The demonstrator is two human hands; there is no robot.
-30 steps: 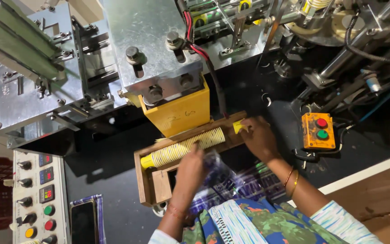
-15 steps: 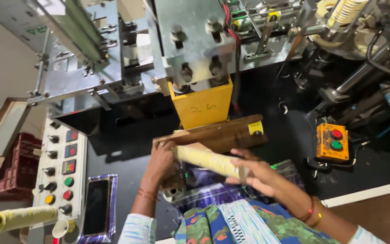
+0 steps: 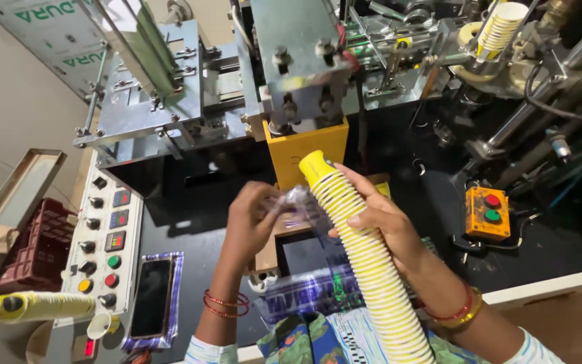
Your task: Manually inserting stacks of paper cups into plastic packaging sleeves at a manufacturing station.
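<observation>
From the head camera, the right hand (image 3: 378, 219) is wrapped around a long stack of yellow paper cups (image 3: 358, 249), fingers curled over its upper part and thumb underneath; the stack slants from the bottom edge of the view up to its closed end just in front of the yellow machine block (image 3: 308, 152). The left hand (image 3: 250, 219) is closed in a pinch on a clear plastic sleeve (image 3: 301, 202), which is crumpled between the two hands and lies against the stack's upper end. Red bangles (image 3: 223, 303) sit on the left wrist, and red and gold ones (image 3: 459, 310) on the right. Behind the hands stands a grey metal cup-forming machine (image 3: 190, 87) over a black table (image 3: 197, 216). To the left lies a white control panel (image 3: 106, 236) with knobs and coloured buttons, a phone (image 3: 151, 296) on a shiny wrapper beside it, and a second stack of cups (image 3: 35, 307) lying on its side near the bottom left corner. An orange box (image 3: 488, 212) with a red and a green button sits to the right, well apart from the hands. Another cup stack (image 3: 500, 27) stands in the machine at top right.
</observation>
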